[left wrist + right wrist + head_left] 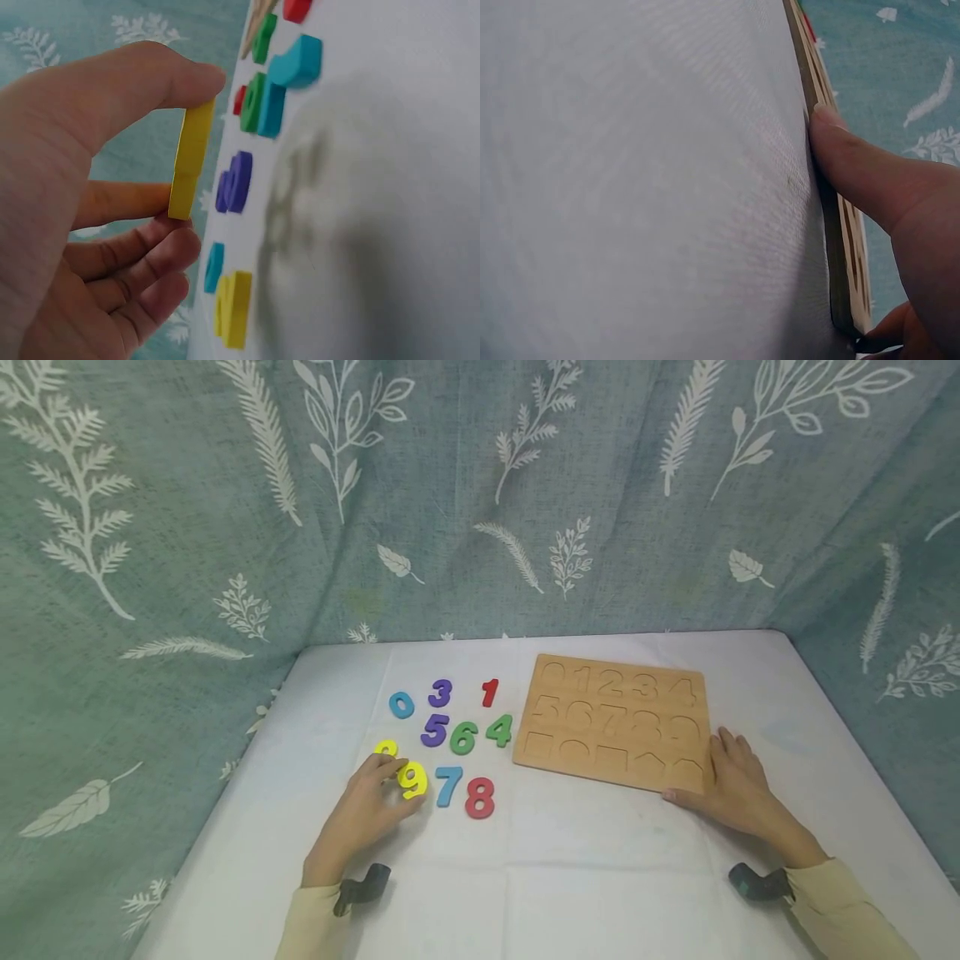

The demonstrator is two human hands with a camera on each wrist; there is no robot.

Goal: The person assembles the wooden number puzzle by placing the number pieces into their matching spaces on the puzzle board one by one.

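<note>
My left hand (367,806) pinches a yellow number 9 (412,780) between thumb and fingers. In the left wrist view the yellow 9 (191,159) is seen edge-on, held above the white cloth. Another yellow number (386,747) lies just beyond this hand, partly hidden by it. At the right, my right hand (738,789) holds the near right corner of a wooden number board (611,722), thumb along the front edge and fingers at the right side. In the right wrist view the thumb (855,161) presses the board's edge (847,259). The board has number and shape outlines.
Loose numbers lie left of the board: blue 0 (401,705), purple 3 (440,693), red 1 (490,692), purple 5 (435,731), green 6 (463,738), green 4 (499,731), blue 7 (448,786), red 8 (480,798). A leaf-patterned curtain (450,568) stands behind the white table (592,868).
</note>
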